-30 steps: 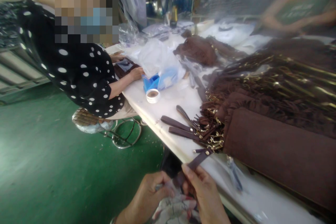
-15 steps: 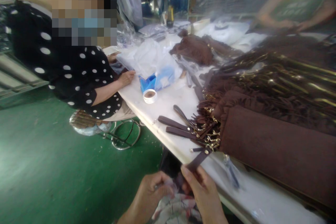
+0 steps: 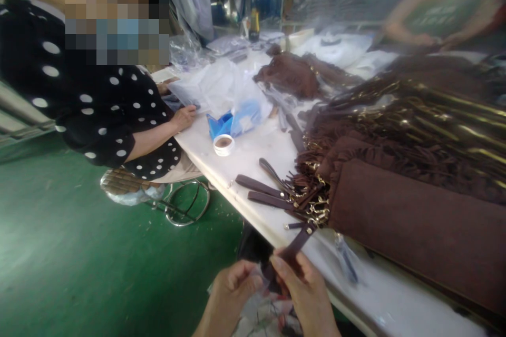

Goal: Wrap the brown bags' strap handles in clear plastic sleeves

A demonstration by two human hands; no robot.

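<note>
My right hand pinches a dark brown wrist strap just past the table's front edge. The strap runs up to a gold clasp at the corner of a brown suede bag. Close beside it, my left hand is closed on a piece of clear plastic film by the strap's lower end. Some of the film and the strap's end are hidden by my fingers. More brown wrist straps lie on the table to the upper left of the held one.
Stacked brown fringed bags cover the right of the white table. A small round tub stands by a blue box and plastic bags. A person in polka dots sits at left beside a stool; another person stands far right.
My left hand has shifted slightly right, nearer the strap, and more of the plastic film shows below it. My right hand still holds the strap. The view has shifted a little.
</note>
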